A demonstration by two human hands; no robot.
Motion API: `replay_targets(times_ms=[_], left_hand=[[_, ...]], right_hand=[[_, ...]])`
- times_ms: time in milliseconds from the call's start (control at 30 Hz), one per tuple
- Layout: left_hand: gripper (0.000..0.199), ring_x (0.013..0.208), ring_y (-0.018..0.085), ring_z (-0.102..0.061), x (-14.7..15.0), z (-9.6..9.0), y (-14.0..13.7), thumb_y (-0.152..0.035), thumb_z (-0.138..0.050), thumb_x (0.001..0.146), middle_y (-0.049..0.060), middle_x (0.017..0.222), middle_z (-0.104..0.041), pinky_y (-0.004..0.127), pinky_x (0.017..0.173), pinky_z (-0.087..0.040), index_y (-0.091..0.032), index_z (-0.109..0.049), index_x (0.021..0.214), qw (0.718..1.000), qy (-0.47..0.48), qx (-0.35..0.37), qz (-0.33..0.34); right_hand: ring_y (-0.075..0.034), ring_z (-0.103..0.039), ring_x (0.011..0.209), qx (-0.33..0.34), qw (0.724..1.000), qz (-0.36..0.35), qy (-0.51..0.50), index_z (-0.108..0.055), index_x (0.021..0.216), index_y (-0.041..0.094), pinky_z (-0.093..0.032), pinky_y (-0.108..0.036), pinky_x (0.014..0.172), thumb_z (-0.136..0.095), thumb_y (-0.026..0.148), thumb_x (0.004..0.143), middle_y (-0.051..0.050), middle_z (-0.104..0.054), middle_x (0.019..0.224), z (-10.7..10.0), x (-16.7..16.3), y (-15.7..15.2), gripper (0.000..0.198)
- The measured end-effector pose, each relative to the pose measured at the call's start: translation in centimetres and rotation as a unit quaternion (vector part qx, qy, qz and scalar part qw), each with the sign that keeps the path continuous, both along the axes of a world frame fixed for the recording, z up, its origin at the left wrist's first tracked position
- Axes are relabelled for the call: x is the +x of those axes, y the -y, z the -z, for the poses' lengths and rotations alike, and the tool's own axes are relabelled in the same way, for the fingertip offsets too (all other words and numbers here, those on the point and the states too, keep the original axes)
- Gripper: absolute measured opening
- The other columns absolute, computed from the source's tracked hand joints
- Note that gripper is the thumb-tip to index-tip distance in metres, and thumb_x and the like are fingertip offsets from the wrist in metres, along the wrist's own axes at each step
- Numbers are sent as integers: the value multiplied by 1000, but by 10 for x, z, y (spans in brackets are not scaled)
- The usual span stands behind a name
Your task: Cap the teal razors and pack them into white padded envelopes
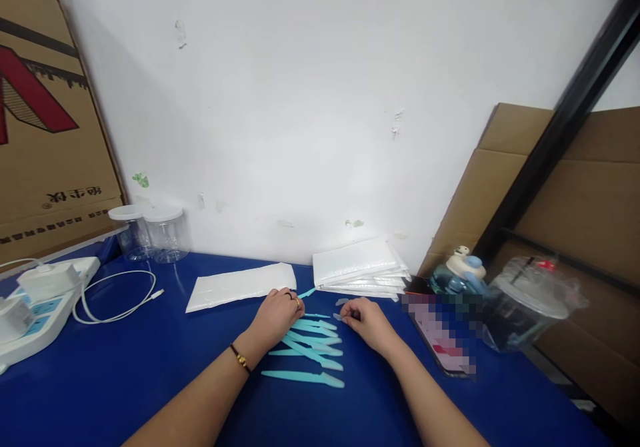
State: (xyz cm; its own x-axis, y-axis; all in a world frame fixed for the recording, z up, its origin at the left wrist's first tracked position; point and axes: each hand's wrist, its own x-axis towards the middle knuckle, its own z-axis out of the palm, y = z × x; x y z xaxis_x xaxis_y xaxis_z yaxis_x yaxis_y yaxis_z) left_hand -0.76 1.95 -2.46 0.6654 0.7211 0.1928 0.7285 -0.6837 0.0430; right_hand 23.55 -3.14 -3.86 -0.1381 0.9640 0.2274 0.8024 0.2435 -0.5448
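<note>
Several teal eyebrow razors lie in a loose, partly crossed row on the blue table. My left hand is closed above the far end of the row, its fingertips on a razor seen edge-on, its blade end pointing right. Beyond those fingers another teal razor slants toward the white mailers. Just right of the row, my right hand pinches a small clear blade cap, close to the held razor's tip but apart from it. A second clear cap lies just beyond.
White padded mailers are stacked at the back, with a single mailer to their left. A phone, a lidded cup in plastic and a duck-topped jar stand right. Clear jars, a cable and a power strip occupy the left.
</note>
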Motion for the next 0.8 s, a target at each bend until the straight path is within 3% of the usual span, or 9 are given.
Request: replay_targets(times_ms=[567, 700, 800], left_hand=[[24, 84, 18, -54, 5, -3, 9, -27, -46, 89, 2, 79, -64, 31, 74, -34, -21, -63, 73, 998, 40, -38, 28], [17, 94, 20, -55, -4, -1, 0, -30, -50, 87, 2, 92, -66, 31, 80, -37, -25, -65, 93, 994, 93, -47, -28], [25, 102, 21, -53, -14, 3, -11, -31, -52, 85, 4, 104, -64, 30, 84, -39, -25, -62, 108, 990, 95, -53, -85]], right_hand=[[-17, -56, 76, 21, 999, -44, 6, -68, 74, 24, -41, -25, 68, -58, 13, 74, 0, -65, 74, -5, -25, 5, 14], [-19, -59, 86, 63, 998, -8, -13, -69, 88, 25, -44, -30, 78, -54, 22, 80, -3, -67, 90, -5, -3, 0, 17], [-21, -57, 96, 83, 996, 36, 20, -68, 99, 25, -43, -34, 86, -49, 22, 83, -5, -66, 99, -1, 16, -6, 25]])
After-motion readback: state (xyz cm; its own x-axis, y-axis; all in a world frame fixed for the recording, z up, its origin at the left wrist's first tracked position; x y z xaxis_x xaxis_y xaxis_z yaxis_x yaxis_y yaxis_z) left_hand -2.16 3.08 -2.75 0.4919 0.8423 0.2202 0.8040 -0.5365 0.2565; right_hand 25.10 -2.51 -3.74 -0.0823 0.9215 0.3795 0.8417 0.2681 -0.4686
